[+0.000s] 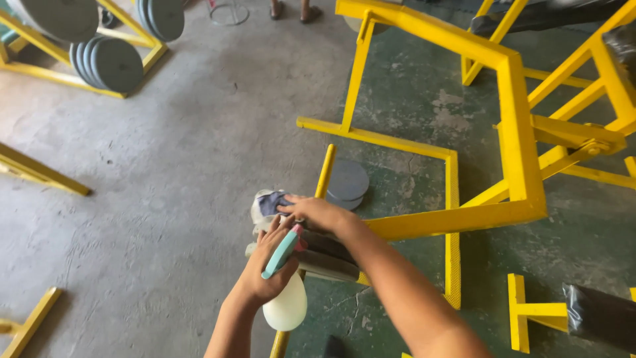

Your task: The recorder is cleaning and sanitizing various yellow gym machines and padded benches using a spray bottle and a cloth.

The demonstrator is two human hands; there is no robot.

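While the left hand (268, 265) wrapped its fingers (273, 233) tight around a white spray bottle (286, 306) with a teal trigger head (281, 254), the right hand (317, 212) pressed a grey-and-white cloth (266, 205) down with flattened fingers (288, 208). That cloth sat right under the right fingertips and just beyond the left knuckles, on top of the stacked dark weight plates (328, 258) loaded on the yellow bar (324, 171). The bottle's long axis ran from the trigger near the left fingers back toward the person, body hanging low. The right hand was nearer the cloth. Two loose grey discs (348, 182) lay on the concrete floor (172, 172) just beyond the right fingers, inside the yellow frame (517, 132).
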